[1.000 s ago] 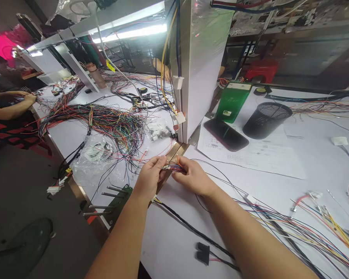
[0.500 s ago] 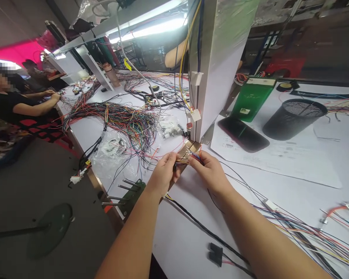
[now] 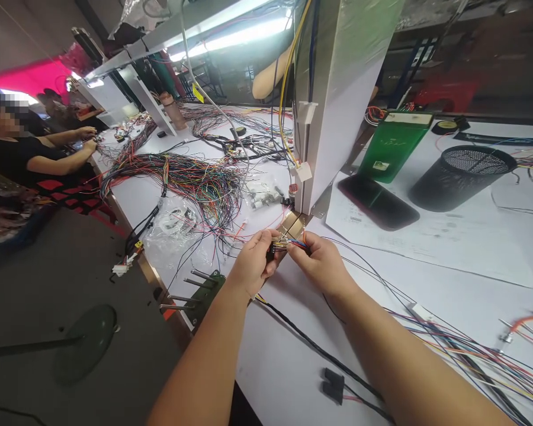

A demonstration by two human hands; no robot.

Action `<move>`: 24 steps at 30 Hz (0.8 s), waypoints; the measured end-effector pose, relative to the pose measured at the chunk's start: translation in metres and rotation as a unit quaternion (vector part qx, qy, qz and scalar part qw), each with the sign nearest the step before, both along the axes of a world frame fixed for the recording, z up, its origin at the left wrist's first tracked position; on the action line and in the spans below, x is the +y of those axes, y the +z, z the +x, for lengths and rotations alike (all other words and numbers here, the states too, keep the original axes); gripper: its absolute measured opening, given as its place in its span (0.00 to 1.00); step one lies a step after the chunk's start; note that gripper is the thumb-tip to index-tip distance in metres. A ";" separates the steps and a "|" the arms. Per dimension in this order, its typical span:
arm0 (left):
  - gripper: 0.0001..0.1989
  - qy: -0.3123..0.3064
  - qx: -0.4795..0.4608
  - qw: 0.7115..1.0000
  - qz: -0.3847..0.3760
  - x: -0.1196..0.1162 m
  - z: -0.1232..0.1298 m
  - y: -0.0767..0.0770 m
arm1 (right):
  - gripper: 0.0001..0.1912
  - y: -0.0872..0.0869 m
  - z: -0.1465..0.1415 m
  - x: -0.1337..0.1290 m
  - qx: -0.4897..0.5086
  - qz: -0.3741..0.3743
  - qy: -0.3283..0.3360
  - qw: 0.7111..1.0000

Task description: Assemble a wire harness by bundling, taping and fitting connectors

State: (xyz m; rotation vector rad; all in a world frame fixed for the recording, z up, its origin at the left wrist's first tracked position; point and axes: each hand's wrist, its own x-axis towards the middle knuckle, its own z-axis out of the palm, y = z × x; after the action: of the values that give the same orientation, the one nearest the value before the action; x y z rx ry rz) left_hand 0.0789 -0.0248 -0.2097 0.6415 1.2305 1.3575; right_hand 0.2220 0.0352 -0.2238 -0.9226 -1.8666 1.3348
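My left hand is closed around a small black connector, mostly hidden by the fingers. Thin wires, some yellow, run from it toward my other hand. My right hand pinches a bunch of coloured wires, blue, red and orange, with bare metal ends by the fingertips. The two hands nearly meet above the table's wooden strip. Below my left wrist a black sleeved cable runs down to the right, near a black two-part plug.
A big heap of wires and a plastic bag lie left. A green fixture with metal pins sits at the edge. A white post, phone, mesh cup and green box stand beyond. A co-worker sits far left.
The whole view has shifted slightly, so the bench things appear a little further right. My hands stay close together, with the same connector and wires. The co-worker's hands have moved apart a little.
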 end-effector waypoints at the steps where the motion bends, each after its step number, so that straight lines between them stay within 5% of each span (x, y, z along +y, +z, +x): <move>1: 0.16 -0.002 -0.009 1.000 -0.003 0.000 0.000 0.000 | 0.09 -0.001 0.000 0.000 -0.005 0.002 -0.006 1.000; 12: 0.17 0.016 0.028 0.999 0.016 0.000 0.006 0.004 | 0.09 -0.001 -0.001 0.001 -0.010 -0.012 -0.009 1.000; 24: 0.17 0.025 0.078 0.996 0.039 -0.001 0.010 0.006 | 0.11 0.007 0.003 0.001 0.068 -0.040 0.065 0.995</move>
State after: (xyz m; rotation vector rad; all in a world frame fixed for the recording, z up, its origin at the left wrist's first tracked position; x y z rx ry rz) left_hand 0.0885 -0.0260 -0.2036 0.7891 1.3295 1.4243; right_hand 0.2250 0.0364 -0.2168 -0.7417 -1.8057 1.5206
